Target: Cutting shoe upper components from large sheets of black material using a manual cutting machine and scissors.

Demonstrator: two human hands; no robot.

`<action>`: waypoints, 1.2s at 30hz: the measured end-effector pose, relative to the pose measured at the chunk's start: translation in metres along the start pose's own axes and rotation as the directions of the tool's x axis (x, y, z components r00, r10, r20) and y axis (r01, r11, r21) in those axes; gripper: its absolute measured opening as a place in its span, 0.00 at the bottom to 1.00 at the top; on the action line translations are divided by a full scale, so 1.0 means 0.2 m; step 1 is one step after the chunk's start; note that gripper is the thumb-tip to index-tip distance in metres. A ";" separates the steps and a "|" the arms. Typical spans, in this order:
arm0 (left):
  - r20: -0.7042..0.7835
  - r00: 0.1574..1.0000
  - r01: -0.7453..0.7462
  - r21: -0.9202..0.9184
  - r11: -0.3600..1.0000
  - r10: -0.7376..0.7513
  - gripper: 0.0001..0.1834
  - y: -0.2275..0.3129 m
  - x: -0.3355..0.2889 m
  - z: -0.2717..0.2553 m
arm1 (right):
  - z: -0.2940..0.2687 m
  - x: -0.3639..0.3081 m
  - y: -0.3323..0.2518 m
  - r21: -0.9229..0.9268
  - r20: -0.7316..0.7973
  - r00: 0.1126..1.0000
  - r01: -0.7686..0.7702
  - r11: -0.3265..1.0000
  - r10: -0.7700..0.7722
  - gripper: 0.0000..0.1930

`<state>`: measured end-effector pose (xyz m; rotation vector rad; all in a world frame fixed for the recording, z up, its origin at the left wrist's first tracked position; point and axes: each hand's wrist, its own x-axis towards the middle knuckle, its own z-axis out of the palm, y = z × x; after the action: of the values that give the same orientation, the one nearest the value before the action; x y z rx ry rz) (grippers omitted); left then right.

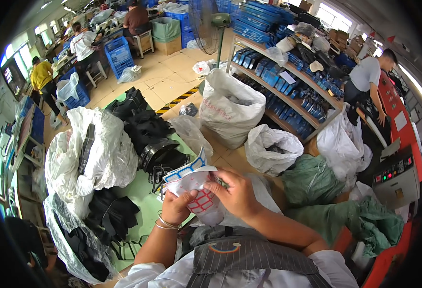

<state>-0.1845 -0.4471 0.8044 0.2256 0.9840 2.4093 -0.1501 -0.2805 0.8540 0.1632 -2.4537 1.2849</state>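
Tan-tiled workshop floor (172,65) toward twelve o'clock; pale green tabletop (146,204) toward eight. Near centre, toward seven: thin, bendable white sheeting (187,182) with blue and red rounded outlines, pinched at its lower left by the left hand (176,210), thumb and fingers nearly together, and at its right by the right hand (239,194), likewise. Likely risks: creasing or tearing from unequal pull, dropping from a loosened pinch. Toward ten, soft, matte black fabric pieces (146,126), heaped; toward nine, crinkled white plastic sack (110,158).
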 end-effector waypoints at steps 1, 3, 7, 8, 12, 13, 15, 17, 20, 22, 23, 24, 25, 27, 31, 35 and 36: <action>0.010 1.000 0.009 0.001 1.000 -0.009 0.25 0.00 0.02 0.01 | -0.01 -0.01 0.01 0.090 0.001 0.991 -0.133 0.987 0.134 0.16; 0.019 0.995 0.094 -0.066 0.993 -0.093 0.26 -0.02 0.04 0.02 | -0.04 -0.01 0.04 0.066 -0.046 0.995 -0.088 0.994 0.091 0.15; 0.030 0.993 0.116 -0.065 0.991 -0.114 0.26 -0.05 0.05 0.05 | -0.11 0.01 0.07 0.107 0.077 0.983 -0.175 0.979 0.167 0.11; 0.037 0.992 0.124 -0.065 0.990 -0.121 0.26 -0.06 0.05 0.06 | -0.12 0.00 0.07 0.095 0.083 0.980 -0.187 0.978 0.180 0.10; -0.012 0.996 0.087 0.031 0.996 -0.086 0.24 -0.08 0.04 0.07 | -0.13 -0.01 0.07 0.090 0.071 0.991 -0.117 0.989 0.111 0.09; -0.006 0.998 0.069 0.093 0.993 -0.069 0.23 -0.08 0.04 0.08 | -0.14 -0.01 0.07 0.103 0.109 0.987 -0.130 0.986 0.119 0.08; -0.008 0.997 0.076 0.091 0.993 -0.075 0.22 -0.07 0.02 0.11 | -0.15 -0.02 0.07 0.117 0.147 0.981 -0.146 0.982 0.128 0.08; -0.059 0.994 0.099 0.061 0.993 -0.095 0.21 -0.06 0.00 0.13 | -0.14 -0.03 0.07 0.117 0.168 0.973 -0.181 0.976 0.160 0.08; -0.108 0.989 0.114 0.086 0.990 -0.104 0.24 -0.08 -0.02 0.11 | -0.10 -0.05 0.11 0.103 0.106 0.991 -0.087 0.991 0.076 0.07; -0.114 0.991 0.088 0.102 0.991 -0.076 0.24 -0.10 -0.03 0.09 | -0.09 -0.06 0.12 0.122 0.124 0.987 -0.115 0.986 0.100 0.07; -0.113 0.992 0.064 0.116 0.991 -0.051 0.23 -0.10 -0.03 0.09 | -0.09 -0.06 0.12 0.136 0.138 0.983 -0.144 0.980 0.125 0.07; -0.116 0.992 0.063 0.118 0.991 -0.050 0.23 -0.09 -0.04 0.09 | -0.09 -0.06 0.12 0.139 0.140 0.982 -0.143 0.980 0.124 0.07; -0.135 0.989 0.071 0.107 0.992 -0.056 0.22 -0.09 -0.04 0.09 | -0.09 -0.06 0.12 0.148 0.135 0.974 -0.200 0.969 0.181 0.07; -0.155 0.986 0.077 0.097 0.992 -0.061 0.21 -0.09 -0.05 0.09 | -0.09 -0.06 0.13 0.160 0.132 0.963 -0.255 0.954 0.235 0.07; -0.205 0.978 0.060 0.110 0.992 -0.036 0.21 -0.08 -0.06 0.13 | -0.08 -0.06 0.13 0.267 0.187 0.962 -0.246 0.932 0.200 0.08; -0.157 0.988 0.032 0.261 0.965 0.010 0.19 -0.09 -0.06 0.13 | -0.12 -0.01 0.14 0.324 0.301 0.946 -0.220 0.920 0.121 0.10; -0.146 0.989 0.030 0.243 0.970 0.006 0.19 -0.09 -0.06 0.14 | -0.13 0.00 0.15 0.326 0.299 0.947 -0.221 0.919 0.121 0.10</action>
<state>-0.1578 -0.4258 0.8119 0.1315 1.3474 2.3159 -0.1517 -0.2426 0.8444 0.2349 -2.4750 1.8983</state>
